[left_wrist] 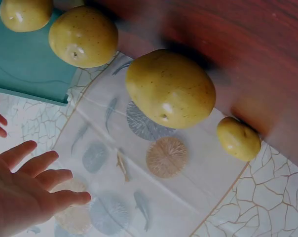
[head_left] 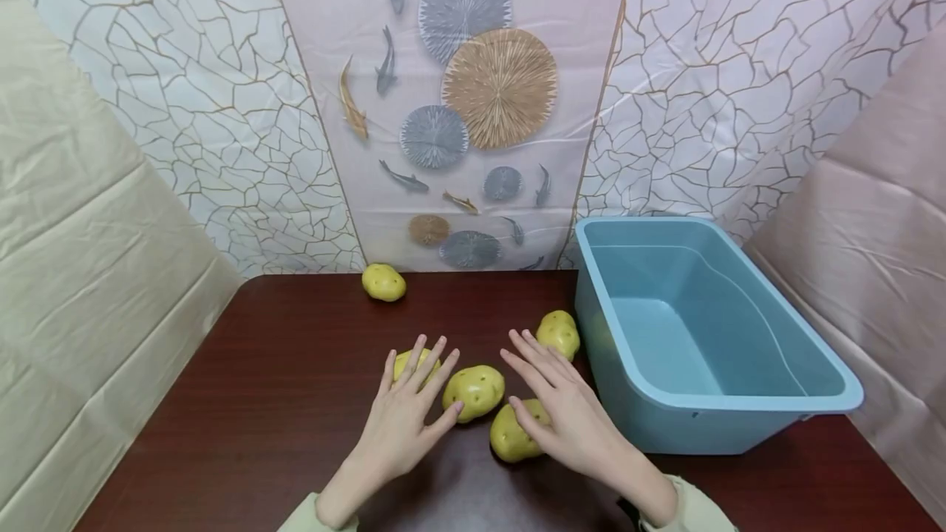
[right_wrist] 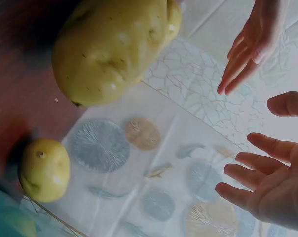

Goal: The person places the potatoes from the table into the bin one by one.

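Both hands hover over the table with fingers spread and nothing held. My left hand [head_left: 402, 425] is above a potato [head_left: 416, 365] that its fingers partly hide in the head view. Beside its thumb lies a second yellow potato [head_left: 474, 393]. My right hand [head_left: 569, 413] covers part of another potato [head_left: 517, 432], its fingertips reaching toward a knobbly potato [head_left: 557, 335] by the tub. In the left wrist view, the left hand [left_wrist: 25, 192] shows apart from the potatoes [left_wrist: 171, 89]. The right wrist view likewise shows the right hand [right_wrist: 272, 173] away from a large potato [right_wrist: 114, 54].
A deep blue plastic tub [head_left: 720, 401] stands on the right of the dark red-brown table [head_left: 281, 384], its visible floor bare. One more potato [head_left: 383, 282] lies at the table's back edge. A patterned cloth [head_left: 473, 105] hangs behind, with plain cloth sides [head_left: 89, 269].
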`<state>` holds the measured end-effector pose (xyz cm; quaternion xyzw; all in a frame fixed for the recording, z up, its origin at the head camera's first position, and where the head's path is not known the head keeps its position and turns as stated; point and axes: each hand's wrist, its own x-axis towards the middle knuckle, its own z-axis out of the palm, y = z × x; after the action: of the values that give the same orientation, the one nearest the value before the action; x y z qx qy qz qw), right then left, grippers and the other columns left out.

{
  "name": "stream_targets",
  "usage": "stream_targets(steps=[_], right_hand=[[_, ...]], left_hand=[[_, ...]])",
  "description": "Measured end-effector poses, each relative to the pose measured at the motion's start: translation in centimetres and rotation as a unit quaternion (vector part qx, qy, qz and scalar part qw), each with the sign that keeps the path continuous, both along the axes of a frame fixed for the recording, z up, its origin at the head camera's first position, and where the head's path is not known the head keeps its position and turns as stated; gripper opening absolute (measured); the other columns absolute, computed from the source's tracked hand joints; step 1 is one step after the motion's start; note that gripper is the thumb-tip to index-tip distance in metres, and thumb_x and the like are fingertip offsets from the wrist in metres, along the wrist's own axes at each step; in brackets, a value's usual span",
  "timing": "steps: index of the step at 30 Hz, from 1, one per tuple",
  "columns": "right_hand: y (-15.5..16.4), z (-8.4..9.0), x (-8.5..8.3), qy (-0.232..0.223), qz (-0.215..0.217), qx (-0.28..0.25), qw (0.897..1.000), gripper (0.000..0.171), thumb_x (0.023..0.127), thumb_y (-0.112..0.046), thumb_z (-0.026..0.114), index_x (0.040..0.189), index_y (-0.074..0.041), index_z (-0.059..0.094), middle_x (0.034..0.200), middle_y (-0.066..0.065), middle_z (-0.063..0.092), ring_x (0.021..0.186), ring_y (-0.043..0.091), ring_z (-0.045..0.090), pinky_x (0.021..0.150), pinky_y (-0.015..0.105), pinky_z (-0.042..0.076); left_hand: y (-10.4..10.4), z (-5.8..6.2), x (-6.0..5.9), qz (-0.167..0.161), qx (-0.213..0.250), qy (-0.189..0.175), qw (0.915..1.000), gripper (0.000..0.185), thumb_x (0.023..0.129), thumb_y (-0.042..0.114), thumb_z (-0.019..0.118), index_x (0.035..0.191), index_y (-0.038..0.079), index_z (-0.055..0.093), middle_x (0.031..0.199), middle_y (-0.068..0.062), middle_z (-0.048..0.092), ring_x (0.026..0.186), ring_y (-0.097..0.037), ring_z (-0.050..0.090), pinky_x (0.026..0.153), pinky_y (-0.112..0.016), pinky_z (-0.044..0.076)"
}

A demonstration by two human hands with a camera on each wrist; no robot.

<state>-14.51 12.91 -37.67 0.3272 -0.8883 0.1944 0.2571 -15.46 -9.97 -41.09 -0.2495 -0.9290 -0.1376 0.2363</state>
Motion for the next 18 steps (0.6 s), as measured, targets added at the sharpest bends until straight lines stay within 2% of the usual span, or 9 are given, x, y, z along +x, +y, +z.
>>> stream_targets(steps=[3, 9, 13, 18], right_hand=[[0.4, 0.5, 0.3, 0.014, 0.008, -0.008, 1.000, 0.060, 0.078, -0.017, 0.063, 0.134, -0.019, 0.042, 0.142, 0.002, 0.035, 0.129, 0.023, 0.036, 0.098, 0.043, 0.035], [1.5, 1.4, 0.9, 0.004, 0.010, -0.009, 1.000, 0.055, 0.083, -0.021, 0.057, 0.135, -0.019, 0.039, 0.142, 0.004, 0.035, 0.127, 0.022, 0.039, 0.098, 0.037, 0.034], [2.2, 1.8, 1.3, 0.016, 0.012, -0.026, 0.999, 0.051, 0.085, -0.022, 0.055, 0.133, -0.016, 0.042, 0.140, 0.004, 0.039, 0.126, 0.022, 0.040, 0.102, 0.026, 0.028], [3.2, 2.4, 1.8, 0.059, 0.032, -0.066, 0.996, 0.043, 0.090, -0.028, 0.045, 0.129, -0.011, 0.048, 0.136, 0.007, 0.044, 0.124, 0.022, 0.042, 0.105, 0.015, 0.020]], left_hand=[[0.1, 0.3, 0.2, 0.000, 0.002, 0.004, 1.0000, 0.056, 0.086, 0.041, 0.052, 0.137, 0.025, 0.037, 0.144, 0.003, 0.033, 0.136, -0.022, 0.024, 0.105, -0.052, 0.016], [0.4, 0.7, 0.8, -0.003, 0.014, -0.007, 0.9999, 0.052, 0.087, 0.042, 0.049, 0.135, 0.025, 0.040, 0.143, 0.004, 0.035, 0.136, -0.021, 0.024, 0.105, -0.050, 0.019], [0.4, 0.8, 0.9, -0.010, 0.022, 0.008, 0.9997, 0.051, 0.086, 0.040, 0.052, 0.133, 0.023, 0.043, 0.141, 0.004, 0.038, 0.135, -0.022, 0.027, 0.105, -0.049, 0.020], [0.4, 0.8, 1.1, -0.017, 0.036, 0.031, 0.9987, 0.048, 0.084, 0.036, 0.055, 0.128, 0.019, 0.049, 0.137, 0.002, 0.043, 0.131, -0.023, 0.034, 0.104, -0.049, 0.023]])
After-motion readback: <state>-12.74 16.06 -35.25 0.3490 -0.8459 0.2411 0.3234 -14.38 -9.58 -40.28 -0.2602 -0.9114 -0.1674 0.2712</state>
